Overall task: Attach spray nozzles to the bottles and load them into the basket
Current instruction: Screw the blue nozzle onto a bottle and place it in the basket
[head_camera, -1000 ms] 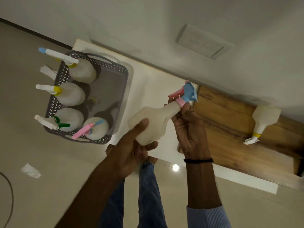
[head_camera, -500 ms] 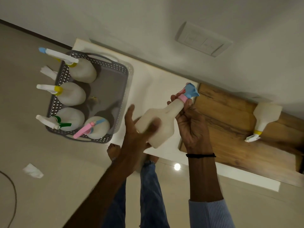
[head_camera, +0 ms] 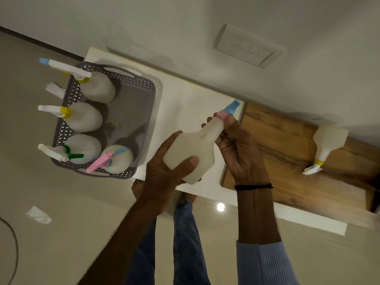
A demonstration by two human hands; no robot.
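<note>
I hold a milky white spray bottle tilted over the white counter. My left hand grips its body from below. My right hand is closed around its neck, just under the pink collar and blue nozzle. To the left stands a grey perforated basket with several nozzled bottles in it, among them one with a pink and blue trigger. Another white bottle with a yellow collar lies on the wooden board at the right.
The wooden board covers the counter's right part, against the wall. A switch plate is on the wall above. On the floor lie a crumpled white scrap and a dark cable. My legs and bare feet are below the counter edge.
My left hand let go of the bottle's body, shifted, and has closed on it again. The nozzle has turned, so its pink trigger no longer shows.
</note>
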